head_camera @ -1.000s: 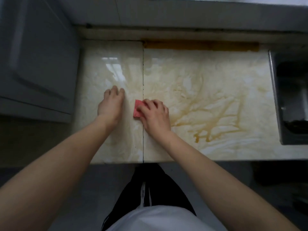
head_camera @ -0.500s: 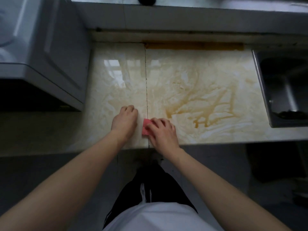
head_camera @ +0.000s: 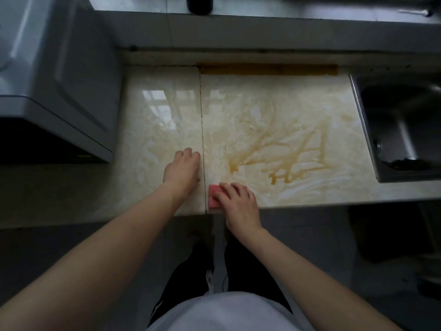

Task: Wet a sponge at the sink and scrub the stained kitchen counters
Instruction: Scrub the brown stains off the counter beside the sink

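Closest to the camera are a white shirt [head_camera: 229, 314] and dark trousers [head_camera: 191, 278] above a grey floor [head_camera: 322, 247], with both bare forearms reaching forward. At the front edge of the pale marble counter [head_camera: 162, 120] the right hand [head_camera: 238, 204] lies palm down with its fingers flat over a pink sponge [head_camera: 213, 195], pressing it onto the stone right at the lip; only the sponge's left part shows from under the fingers. A dark seam [head_camera: 202, 130] runs front to back across the counter, and the sponge sits just to the right of it. The left hand [head_camera: 182, 169] rests on the other side of the seam, a little further in, fingers curled loosely against the surface and holding nothing; it is near the sponge without touching it. Beyond the right hand, brown stains [head_camera: 281, 154] streak and pool across the right slab, which looks wet and smeared. A steel sink [head_camera: 401, 130] is set in at the right. A grey appliance [head_camera: 55, 75] stands at the left. A yellow-brown strip [head_camera: 267, 69] lines the back edge below a grey ledge [head_camera: 262, 32].
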A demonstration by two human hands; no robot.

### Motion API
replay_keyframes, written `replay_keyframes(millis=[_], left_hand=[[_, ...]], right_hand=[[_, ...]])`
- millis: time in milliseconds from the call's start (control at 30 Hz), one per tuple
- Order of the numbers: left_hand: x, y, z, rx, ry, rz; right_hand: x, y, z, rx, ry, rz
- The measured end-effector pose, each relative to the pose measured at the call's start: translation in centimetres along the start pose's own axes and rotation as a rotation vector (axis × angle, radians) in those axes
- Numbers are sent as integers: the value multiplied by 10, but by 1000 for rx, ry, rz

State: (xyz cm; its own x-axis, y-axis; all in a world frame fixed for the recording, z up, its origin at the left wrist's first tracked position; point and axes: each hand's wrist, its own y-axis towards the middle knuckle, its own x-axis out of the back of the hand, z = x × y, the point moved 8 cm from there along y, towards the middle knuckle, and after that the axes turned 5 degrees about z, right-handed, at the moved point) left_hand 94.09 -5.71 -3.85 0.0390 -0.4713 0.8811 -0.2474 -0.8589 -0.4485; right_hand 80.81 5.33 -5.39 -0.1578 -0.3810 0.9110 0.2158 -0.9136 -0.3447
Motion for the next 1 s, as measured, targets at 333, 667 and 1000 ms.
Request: replay_keyframes(millis=[333, 667, 1000], left_hand=[[10, 27, 4, 120, 64, 16], [17, 65, 9, 170, 55, 67], [14, 77, 22, 215, -100, 221]], right_hand=[[26, 59, -31, 27, 38, -98], [51, 131, -46, 32, 61, -175], [95, 235, -57, 39, 32, -181]])
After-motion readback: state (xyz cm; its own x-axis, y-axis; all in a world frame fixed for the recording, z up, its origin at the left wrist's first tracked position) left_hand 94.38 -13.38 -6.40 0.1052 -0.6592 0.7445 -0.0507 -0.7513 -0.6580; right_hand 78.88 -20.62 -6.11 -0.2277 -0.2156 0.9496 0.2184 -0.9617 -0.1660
